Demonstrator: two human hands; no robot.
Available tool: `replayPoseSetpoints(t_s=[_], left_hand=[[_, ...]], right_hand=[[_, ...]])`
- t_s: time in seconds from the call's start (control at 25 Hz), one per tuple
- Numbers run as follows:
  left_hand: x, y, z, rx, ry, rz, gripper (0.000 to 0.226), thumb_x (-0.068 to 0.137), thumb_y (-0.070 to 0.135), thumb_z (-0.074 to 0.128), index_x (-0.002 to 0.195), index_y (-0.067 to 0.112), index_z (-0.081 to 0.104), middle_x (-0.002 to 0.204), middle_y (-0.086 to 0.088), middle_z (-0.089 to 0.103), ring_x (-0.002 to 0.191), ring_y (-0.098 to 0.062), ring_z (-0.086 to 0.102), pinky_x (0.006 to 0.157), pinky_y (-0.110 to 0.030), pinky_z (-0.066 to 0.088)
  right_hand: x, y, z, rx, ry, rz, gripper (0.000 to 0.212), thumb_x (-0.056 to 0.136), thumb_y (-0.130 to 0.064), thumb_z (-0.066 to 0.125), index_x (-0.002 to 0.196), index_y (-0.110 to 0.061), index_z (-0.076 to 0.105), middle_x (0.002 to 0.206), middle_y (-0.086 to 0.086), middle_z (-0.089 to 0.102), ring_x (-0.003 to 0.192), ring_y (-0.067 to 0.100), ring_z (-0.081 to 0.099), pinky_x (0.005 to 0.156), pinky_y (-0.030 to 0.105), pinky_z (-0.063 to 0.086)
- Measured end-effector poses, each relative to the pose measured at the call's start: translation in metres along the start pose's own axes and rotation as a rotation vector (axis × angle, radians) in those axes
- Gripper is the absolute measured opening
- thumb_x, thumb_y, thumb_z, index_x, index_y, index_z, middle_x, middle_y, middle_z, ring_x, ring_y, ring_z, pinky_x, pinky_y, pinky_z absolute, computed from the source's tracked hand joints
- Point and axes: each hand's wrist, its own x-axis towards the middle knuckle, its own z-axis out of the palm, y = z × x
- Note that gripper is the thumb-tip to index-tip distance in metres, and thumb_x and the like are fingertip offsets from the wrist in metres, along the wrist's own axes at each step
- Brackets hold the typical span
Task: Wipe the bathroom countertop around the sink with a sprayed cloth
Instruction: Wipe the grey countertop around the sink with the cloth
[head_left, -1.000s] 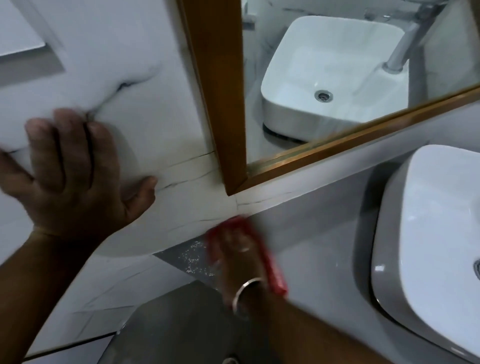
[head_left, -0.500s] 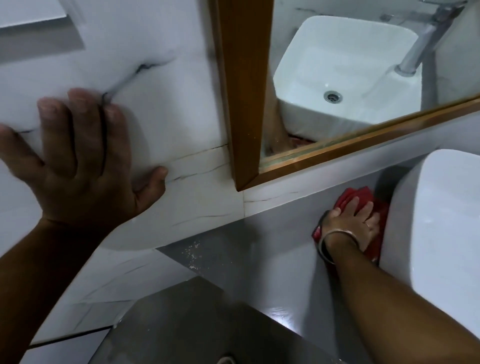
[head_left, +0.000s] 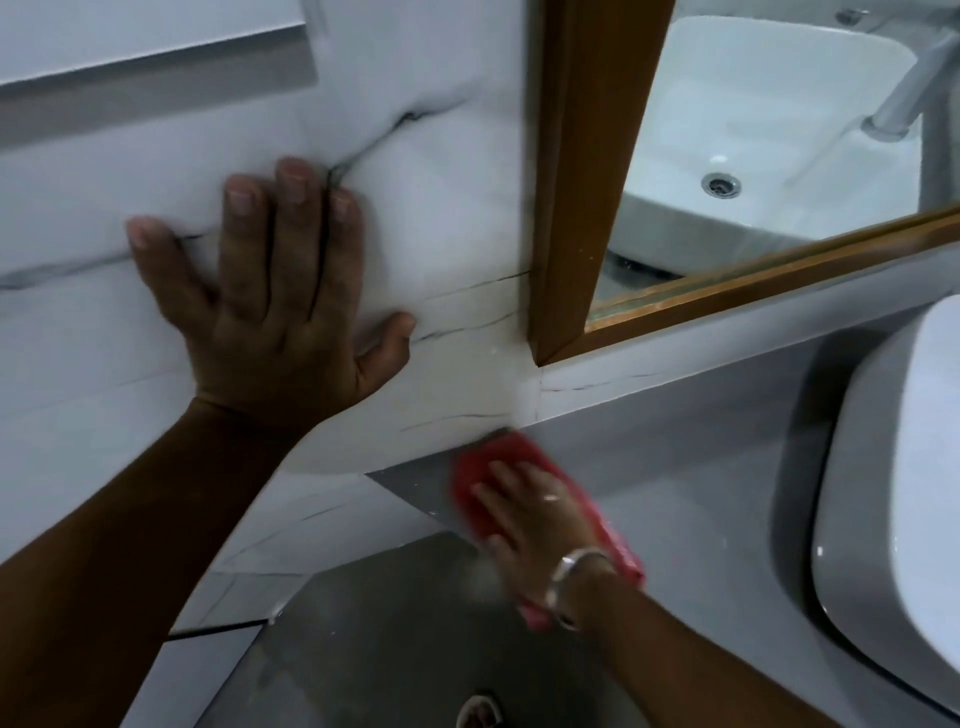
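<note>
1. Right hand (head_left: 540, 525) lies flat on the red cloth (head_left: 519, 467), palm down, fingers spread; grip is a press, not a closed fist. Motion blur on hand and cloth, so a wipe stroke looks underway.
2. Cloth sits on the grey table (head_left: 675, 467) at its far left corner, touching the base of the marble wall (head_left: 441, 182), well apart from the sink (head_left: 909, 493) at the right.
3. Left hand (head_left: 270, 312) is open, palm and all fingers flat on the wall, holding nothing; looks like bracing.
4. Mirror (head_left: 571, 182) with wooden frame hangs above the table's back edge.
5. Bracelet (head_left: 571, 571) on right wrist, just behind the cloth.
6. Risks, my judgement:
   - Cloth is at the table's left edge; a stroke too far left could push it off.
   - Flat-palm hold only, so the cloth may bunch or slip out under a fast stroke.
   - Strip beside the sink base is narrow; easy to miss.
   - Wall tile looks glossy; the bracing hand could slide if wet.
</note>
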Motion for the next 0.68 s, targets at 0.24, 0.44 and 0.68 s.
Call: replayPoseSetpoints(t_s=[0.24,0.44,0.68], left_hand=[[-0.008,0.004,0.014,0.059,0.096,-0.018,0.098,0.084,0.065,0.052,0.157,0.007,0.021,0.15,-0.017,0.036,0.151,-0.029,0.014,0.12,-0.059,0.0],[-0.005,0.004,0.018,0.04,0.145,-0.031,0.094,0.086,0.065,0.05,0.156,0.01,0.021,0.149,-0.012,0.038,0.154,-0.024,0.012,0.121,-0.054,-0.006],[-0.002,0.001,0.017,0.008,0.139,-0.003,0.084,0.086,0.063,0.051,0.15,0.009,0.038,0.146,-0.011,0.039,0.135,-0.031,0.036,0.121,-0.053,-0.005]], right_hand=[[-0.051,0.073,-0.002,-0.137,-0.066,0.471,0.069,0.093,-0.049,0.018,0.148,-0.015,0.041,0.152,0.024,0.042,0.136,0.048,0.037,0.109,0.059,0.035],[0.065,-0.023,0.0,-0.373,-0.172,-0.521,0.071,0.096,-0.047,0.043,0.156,-0.022,0.015,0.164,0.01,0.021,0.148,0.036,0.017,0.12,0.056,0.016],[0.078,-0.06,0.01,-0.234,-0.035,-0.46,0.071,0.096,-0.05,0.048,0.154,-0.017,0.023,0.162,0.006,0.029,0.147,0.03,0.03,0.121,0.046,0.021]])
